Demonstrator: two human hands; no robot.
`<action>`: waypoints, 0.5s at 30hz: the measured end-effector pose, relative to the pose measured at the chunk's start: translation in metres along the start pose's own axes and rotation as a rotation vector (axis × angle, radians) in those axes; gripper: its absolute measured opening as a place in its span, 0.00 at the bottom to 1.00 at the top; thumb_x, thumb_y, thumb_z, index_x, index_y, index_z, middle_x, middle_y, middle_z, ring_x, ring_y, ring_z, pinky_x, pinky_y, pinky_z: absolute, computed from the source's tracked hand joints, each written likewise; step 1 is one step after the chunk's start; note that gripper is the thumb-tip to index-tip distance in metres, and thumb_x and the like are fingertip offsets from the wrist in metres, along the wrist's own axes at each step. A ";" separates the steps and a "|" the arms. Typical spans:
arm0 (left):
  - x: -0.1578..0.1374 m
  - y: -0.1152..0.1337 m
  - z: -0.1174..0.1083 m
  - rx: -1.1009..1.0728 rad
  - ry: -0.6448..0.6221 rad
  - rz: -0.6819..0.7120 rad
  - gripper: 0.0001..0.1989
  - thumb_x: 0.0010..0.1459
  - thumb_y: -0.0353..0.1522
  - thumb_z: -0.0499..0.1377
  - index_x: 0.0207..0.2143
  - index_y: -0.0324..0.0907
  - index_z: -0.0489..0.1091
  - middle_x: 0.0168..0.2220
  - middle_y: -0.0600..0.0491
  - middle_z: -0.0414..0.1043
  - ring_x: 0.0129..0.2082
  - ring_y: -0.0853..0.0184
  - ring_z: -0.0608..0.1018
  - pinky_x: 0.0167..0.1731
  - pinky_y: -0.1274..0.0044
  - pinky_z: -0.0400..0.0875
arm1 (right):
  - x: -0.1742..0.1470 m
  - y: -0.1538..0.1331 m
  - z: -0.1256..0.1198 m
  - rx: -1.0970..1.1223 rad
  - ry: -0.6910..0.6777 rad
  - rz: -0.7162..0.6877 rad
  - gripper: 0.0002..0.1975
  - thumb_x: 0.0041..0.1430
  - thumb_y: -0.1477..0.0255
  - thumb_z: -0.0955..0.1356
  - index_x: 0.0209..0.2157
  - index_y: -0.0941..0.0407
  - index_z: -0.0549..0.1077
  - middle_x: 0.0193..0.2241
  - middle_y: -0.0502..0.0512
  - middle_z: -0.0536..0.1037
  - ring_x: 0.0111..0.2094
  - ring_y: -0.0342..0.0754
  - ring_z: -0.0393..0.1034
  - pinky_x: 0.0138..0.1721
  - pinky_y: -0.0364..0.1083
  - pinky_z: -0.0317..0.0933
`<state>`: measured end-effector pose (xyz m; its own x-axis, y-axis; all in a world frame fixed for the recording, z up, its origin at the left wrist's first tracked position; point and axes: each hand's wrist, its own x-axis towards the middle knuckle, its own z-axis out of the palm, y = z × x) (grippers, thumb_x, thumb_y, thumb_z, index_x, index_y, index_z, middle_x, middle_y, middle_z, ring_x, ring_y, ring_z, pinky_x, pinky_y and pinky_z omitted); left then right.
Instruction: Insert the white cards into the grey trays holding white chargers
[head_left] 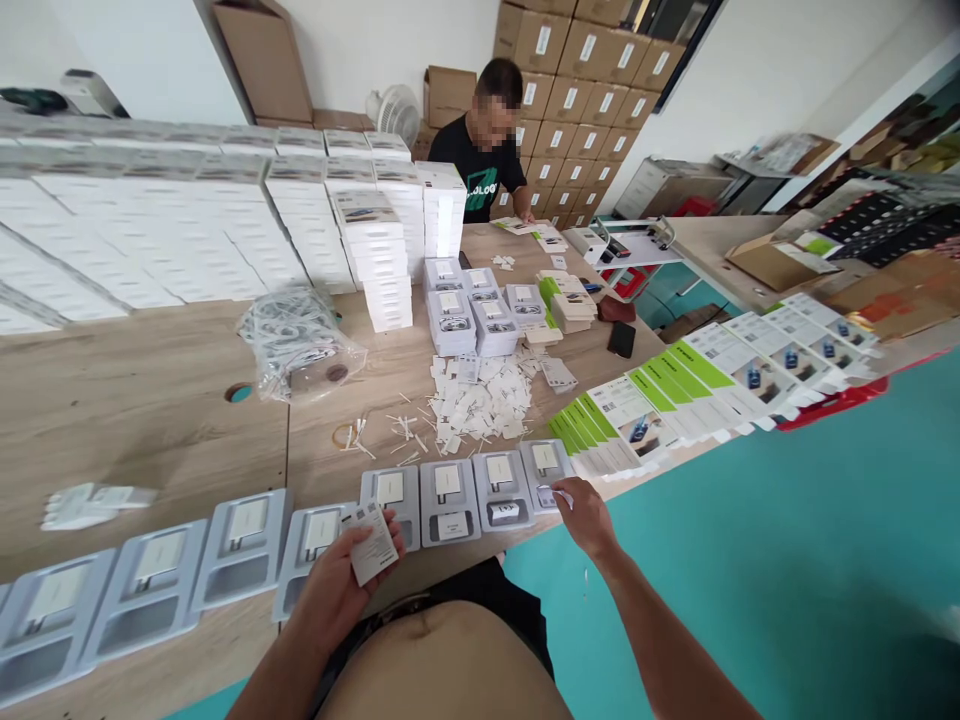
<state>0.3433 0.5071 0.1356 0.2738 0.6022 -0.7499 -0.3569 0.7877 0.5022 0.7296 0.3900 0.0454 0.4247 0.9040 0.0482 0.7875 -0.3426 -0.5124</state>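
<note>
Left hand (337, 585): grip clamped on a stack of cards (373, 545), held above the counter (150, 400) edge. Right hand (583, 515): fingertips pinched on a small piece at the rightmost tray (546, 470). Trays run leftward along the edge; loose tags (480, 400) lie behind them.

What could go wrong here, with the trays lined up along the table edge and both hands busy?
1. The trays sit in a row right at the table edge; a bump from the body could push one off.
2. The left hand holds a stack of cards loosely; some might slip out.
3. The right hand reaches to the end tray, close to the overhanging green sleeves, which it could nudge off the table.
</note>
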 end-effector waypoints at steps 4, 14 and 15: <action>-0.003 0.001 0.002 0.008 0.007 0.006 0.16 0.56 0.25 0.57 0.48 0.32 0.71 0.39 0.42 0.79 0.34 0.61 0.81 0.38 0.69 0.80 | 0.000 -0.016 -0.004 -0.055 0.070 -0.100 0.09 0.61 0.71 0.63 0.39 0.55 0.74 0.40 0.60 0.76 0.46 0.55 0.68 0.50 0.54 0.61; -0.003 -0.002 0.003 -0.020 0.009 -0.003 0.17 0.55 0.24 0.57 0.48 0.32 0.71 0.39 0.42 0.79 0.34 0.61 0.82 0.37 0.70 0.80 | -0.004 -0.075 0.023 -0.135 -0.293 -0.328 0.10 0.60 0.78 0.64 0.36 0.52 0.76 0.37 0.54 0.78 0.43 0.51 0.68 0.43 0.49 0.59; -0.004 -0.002 0.002 -0.018 0.008 0.002 0.17 0.55 0.24 0.57 0.48 0.32 0.71 0.39 0.41 0.79 0.34 0.61 0.82 0.37 0.70 0.80 | -0.002 -0.075 0.024 -0.144 -0.290 -0.305 0.11 0.62 0.78 0.63 0.35 0.53 0.76 0.35 0.53 0.78 0.41 0.51 0.68 0.42 0.48 0.58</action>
<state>0.3446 0.5037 0.1381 0.2661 0.6026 -0.7524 -0.3737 0.7840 0.4957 0.6593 0.4203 0.0628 0.0368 0.9966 -0.0743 0.9203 -0.0627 -0.3862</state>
